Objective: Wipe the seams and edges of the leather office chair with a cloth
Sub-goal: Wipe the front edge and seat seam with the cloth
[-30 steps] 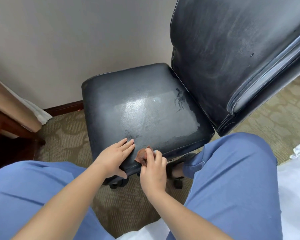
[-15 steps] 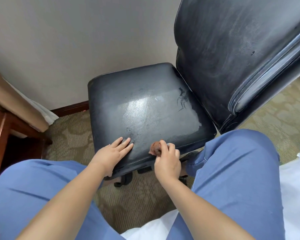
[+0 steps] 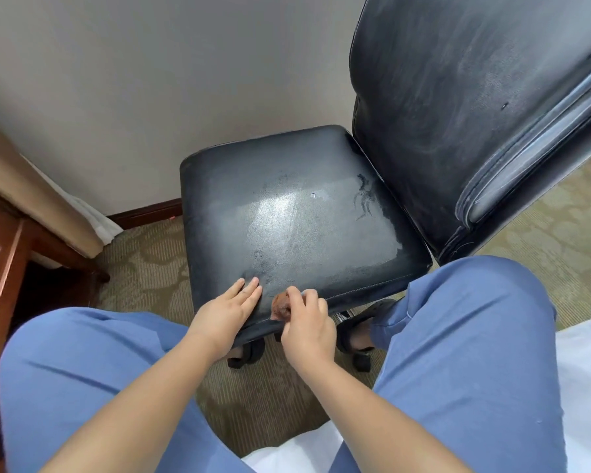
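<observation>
The right hand (image 3: 307,324) is seen low in the middle of the view, with its fingers curled round a small brown cloth (image 3: 280,307). The cloth is pinched at the fingertips and sticks out at about 10 o'clock from the hand. It is pressed on the near edge of the seat (image 3: 297,213), right by the stitched seam (image 3: 372,288) that runs off toward 3 o'clock.

The left hand (image 3: 227,310) is laid flat on the same edge, just beside the cloth at its 9 o'clock side. Its fingers are held straight and nothing is held in it. A small gap is seen between its fingertips and the cloth.

The seat is black and shiny in the middle, with dull smudges on it. The tall black backrest (image 3: 458,97) is found at 1 o'clock from the hands.

Blue trouser legs (image 3: 458,353) are seen on both sides of the arms. A dark sandal (image 3: 362,322) is seen under the seat at 3 o'clock from the right hand. Patterned carpet (image 3: 144,261) is spread under the chair, a plain wall (image 3: 151,80) stands at 12 o'clock, and wooden furniture (image 3: 0,261) is seen at 9 o'clock.
</observation>
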